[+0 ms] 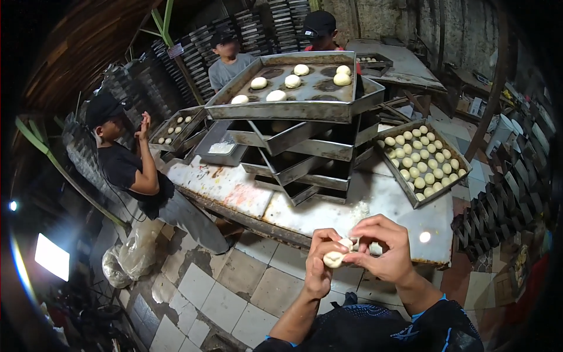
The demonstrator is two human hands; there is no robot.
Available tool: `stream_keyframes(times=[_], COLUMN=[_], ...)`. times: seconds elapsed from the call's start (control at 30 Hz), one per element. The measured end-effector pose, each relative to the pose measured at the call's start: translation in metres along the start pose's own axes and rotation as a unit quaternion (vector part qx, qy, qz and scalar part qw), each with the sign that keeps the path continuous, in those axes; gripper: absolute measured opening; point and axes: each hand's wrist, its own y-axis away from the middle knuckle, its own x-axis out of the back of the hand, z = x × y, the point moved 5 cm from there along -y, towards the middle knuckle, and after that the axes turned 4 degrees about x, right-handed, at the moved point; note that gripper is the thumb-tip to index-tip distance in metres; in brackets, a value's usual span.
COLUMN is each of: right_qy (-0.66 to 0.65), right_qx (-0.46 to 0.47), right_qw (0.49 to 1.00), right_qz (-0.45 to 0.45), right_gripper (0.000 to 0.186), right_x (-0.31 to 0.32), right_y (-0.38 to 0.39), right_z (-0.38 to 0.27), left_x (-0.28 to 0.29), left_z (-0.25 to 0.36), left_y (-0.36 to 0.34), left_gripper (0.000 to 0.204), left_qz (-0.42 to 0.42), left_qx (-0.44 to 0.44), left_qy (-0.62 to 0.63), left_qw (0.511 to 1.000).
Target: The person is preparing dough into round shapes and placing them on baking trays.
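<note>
A small pale piece of dough (333, 259) is held between my two hands over the front edge of the white, flour-dusted table (293, 220). My left hand (318, 264) has its fingers curled against the dough from the left. My right hand (384, 249) pinches it from the right, thumb pressed on it and fingers bent above. A patch of flour (360, 208) lies on the table just beyond my hands. Behind that stands a crooked stack of metal trays (299, 149), the top tray (234, 111) carrying several dough balls (292, 81).
A tray (416, 201) full of dough balls sits at right, a bin of white powder (234, 155) and another tray (161, 141) at left. A person (126, 158) stands at left; two people (226, 64) (319, 32) are behind. Plastic bags (135, 255) lie on the tiled floor.
</note>
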Motion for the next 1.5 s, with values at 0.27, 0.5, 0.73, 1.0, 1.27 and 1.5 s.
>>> stream_keyframes(times=[0.27,0.5,0.73,1.0,1.27,1.5], right_qy=[0.031,-0.163,0.106,0.177,0.287,0.334], right_qx=[0.049,0.033,0.046,0.234,0.009,-0.074], right_qw=[0.997,0.984,0.99,0.929,0.902,0.884], right_qz=[0.057,0.061,-0.083,-0.225,-0.322,-0.318], right_gripper=[0.034,0.017,0.028,0.027,0.049,0.052], right_x=[0.038,0.027,0.017,-0.016,-0.013,-0.002], right_y=[-0.014,-0.033,-0.102,-0.204,-0.318,-0.351], right_z=[0.012,0.067,0.079,0.064,0.158,0.144], left_x=[-0.043,-0.055,0.018,0.035,0.066,0.078], left_z=[-0.011,-0.02,-0.042,-0.028,-0.018,-0.02], left_y=[-0.066,-0.133,-0.179,-0.244,-0.272,-0.288], left_gripper=[0.064,0.056,0.03,0.025,0.053,0.037], left_qz=[0.064,-0.155,-0.053,-0.229,-0.359,-0.375], left_qx=[-0.152,-0.11,-0.073,0.067,0.022,-0.06], left_qy=[-0.195,-0.163,-0.263,-0.081,-0.091,-0.108], left_qw=[0.967,0.968,0.961,0.968,0.929,0.919])
